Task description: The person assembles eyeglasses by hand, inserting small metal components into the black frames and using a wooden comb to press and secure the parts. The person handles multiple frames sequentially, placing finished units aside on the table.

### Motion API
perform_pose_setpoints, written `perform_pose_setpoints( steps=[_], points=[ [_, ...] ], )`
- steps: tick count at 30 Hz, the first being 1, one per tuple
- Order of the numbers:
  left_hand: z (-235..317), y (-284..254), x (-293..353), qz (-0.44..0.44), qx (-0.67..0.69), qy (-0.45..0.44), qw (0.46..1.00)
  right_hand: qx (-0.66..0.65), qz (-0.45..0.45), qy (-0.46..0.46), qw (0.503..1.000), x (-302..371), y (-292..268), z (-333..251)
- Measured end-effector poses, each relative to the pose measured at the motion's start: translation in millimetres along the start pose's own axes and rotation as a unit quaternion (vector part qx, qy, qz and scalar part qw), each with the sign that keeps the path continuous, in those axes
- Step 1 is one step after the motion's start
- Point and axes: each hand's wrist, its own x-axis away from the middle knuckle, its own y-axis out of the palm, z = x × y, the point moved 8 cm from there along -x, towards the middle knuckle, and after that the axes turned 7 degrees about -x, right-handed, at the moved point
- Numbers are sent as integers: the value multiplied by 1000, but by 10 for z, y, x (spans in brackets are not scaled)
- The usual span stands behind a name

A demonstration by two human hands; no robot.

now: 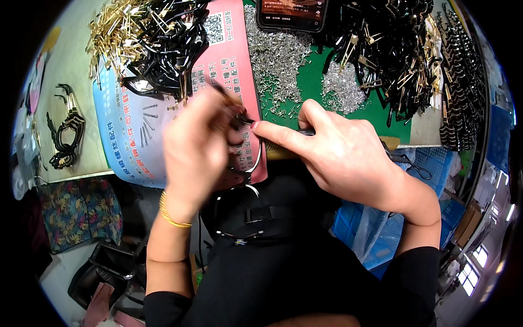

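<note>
The eyeglass frame (258, 158) is at the centre, where both hands meet just past the worktop's (101, 173) near edge, its rim hanging toward 6 o'clock over black clothing. From there, the left hand (199, 144) lies at 8 o'clock, blurred; its fingers curl narrowly beside a slim dark piece (234, 103), though I cannot tell whether they grip it. The right hand (348, 152), toward 4 o'clock, closes its fingers on the frame, one fingertip touching its dark upper end. At 1 o'clock, small silver screws (278, 60) lie below a phone (291, 15). Gold-and-black temple pieces heap up around 10 o'clock (163, 49) and 2 o'clock (387, 60); a bundle (66, 144) lies at 9.
</note>
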Motion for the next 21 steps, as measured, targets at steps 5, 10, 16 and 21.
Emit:
perform_pose_setpoints(
  steps=[5,10,16,21],
  points=[
    [305,72,112,43,-188,181,964,6,-12,-7,1000,-7,11,-16],
    [-12,42,90,-6,-49,-3,999,14,-7,-15,1000,-7,22,-22],
    [-5,55,90,13,-17,7,1000,17,-3,-17,1000,-12,24,-43],
    [79,64,87,41,-67,55,995,14,-12,-16,1000,-25,28,-39]
  ],
)
